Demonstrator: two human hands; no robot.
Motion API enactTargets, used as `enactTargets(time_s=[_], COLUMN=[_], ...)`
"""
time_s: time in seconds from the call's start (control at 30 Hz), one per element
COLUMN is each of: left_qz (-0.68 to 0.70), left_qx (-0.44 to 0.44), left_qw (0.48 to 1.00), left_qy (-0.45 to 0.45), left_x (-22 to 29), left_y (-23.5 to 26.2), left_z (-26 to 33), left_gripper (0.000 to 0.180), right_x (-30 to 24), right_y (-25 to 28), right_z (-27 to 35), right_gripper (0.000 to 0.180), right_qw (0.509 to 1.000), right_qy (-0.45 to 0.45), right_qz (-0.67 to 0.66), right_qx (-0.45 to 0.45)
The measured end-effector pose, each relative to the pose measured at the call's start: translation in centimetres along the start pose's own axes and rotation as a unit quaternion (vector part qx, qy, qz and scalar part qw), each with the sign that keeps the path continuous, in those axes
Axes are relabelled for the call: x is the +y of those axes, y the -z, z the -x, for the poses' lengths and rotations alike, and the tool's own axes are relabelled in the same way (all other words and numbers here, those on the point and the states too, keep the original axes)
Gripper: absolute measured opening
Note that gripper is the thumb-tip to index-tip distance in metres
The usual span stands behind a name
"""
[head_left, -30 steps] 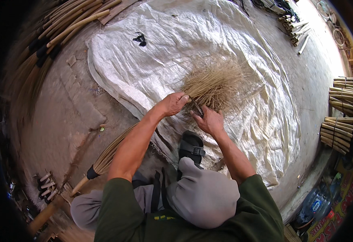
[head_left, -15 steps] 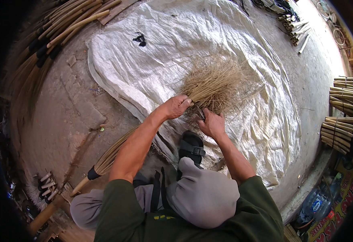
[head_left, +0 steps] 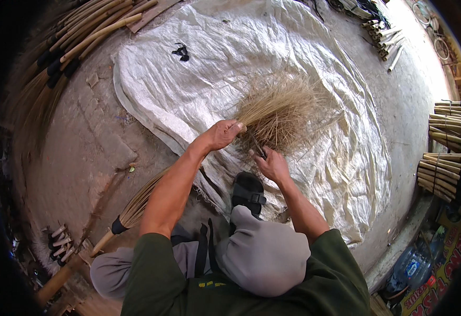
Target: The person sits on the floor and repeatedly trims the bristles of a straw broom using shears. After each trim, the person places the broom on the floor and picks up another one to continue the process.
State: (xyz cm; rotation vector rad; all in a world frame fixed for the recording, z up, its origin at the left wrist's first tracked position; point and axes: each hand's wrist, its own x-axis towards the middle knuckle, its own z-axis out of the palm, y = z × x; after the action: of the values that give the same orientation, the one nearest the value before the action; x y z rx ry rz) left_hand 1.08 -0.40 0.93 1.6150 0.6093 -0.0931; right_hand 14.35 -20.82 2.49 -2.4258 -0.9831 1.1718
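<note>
My left hand (head_left: 224,134) is closed around the gathered end of a bundle of dry broom fibres (head_left: 264,104). The strands fan out to the upper right, over a heap of loose, tangled fibres (head_left: 288,126) on a white woven sheet (head_left: 162,84). My right hand (head_left: 274,165) is closed on a thin, dark knife (head_left: 256,142), whose blade points up toward the bundle, just right of my left hand. The fingers partly hide its handle. A black sandal (head_left: 248,189) on my foot rests at the sheet's near edge, below my hands.
A finished broom (head_left: 130,210) lies beside my left forearm. More brooms (head_left: 83,42) are stacked at the far left. Tied bundles of handles (head_left: 441,171) stand at the right, with pale sticks (head_left: 391,42) farther back. A plastic water jug (head_left: 409,268) sits at lower right. Black scraps (head_left: 181,51) lie on the sheet.
My left hand has moved slightly left and up with the fibre bundle. My right hand has dropped a little left and down, so the blade now shows apart from the left hand.
</note>
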Motion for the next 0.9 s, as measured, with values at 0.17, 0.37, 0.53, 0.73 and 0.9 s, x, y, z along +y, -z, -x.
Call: enactTargets(time_s=[0.17,0.37,0.53,0.73,0.9], left_qz=[0.046,0.051,-0.021,-0.07,-0.029], left_qx=[-0.012,0.012,-0.036,-0.03,-0.012], left_qw=[0.999,0.999,0.999,0.997,0.998], left_qy=[-0.007,0.009,-0.004,-0.026,-0.055], left_x=[0.1,-0.2,-0.1,-0.3,-0.6], left_y=[-0.5,-0.7,-0.9,-1.2,-1.1], left_z=[0.1,0.1,-0.2,-0.1,-0.2], left_gripper=[0.04,0.041,0.042,0.041,0.043], right_x=[-0.8,-0.4,-0.3,-1.0,-0.5], right_y=[0.7,1.5,2.1,2.0,1.0], right_z=[0.1,0.3,-0.1,-0.6,-0.6], right_gripper=[0.063,0.06,0.061,0.056,0.054], right_qw=[0.999,0.999,0.999,0.997,0.998], right_qy=[0.031,0.042,0.042,0.02,-0.014], right_qz=[0.005,-0.009,0.021,0.081,0.062], right_qx=[0.016,0.02,-0.01,0.003,0.008])
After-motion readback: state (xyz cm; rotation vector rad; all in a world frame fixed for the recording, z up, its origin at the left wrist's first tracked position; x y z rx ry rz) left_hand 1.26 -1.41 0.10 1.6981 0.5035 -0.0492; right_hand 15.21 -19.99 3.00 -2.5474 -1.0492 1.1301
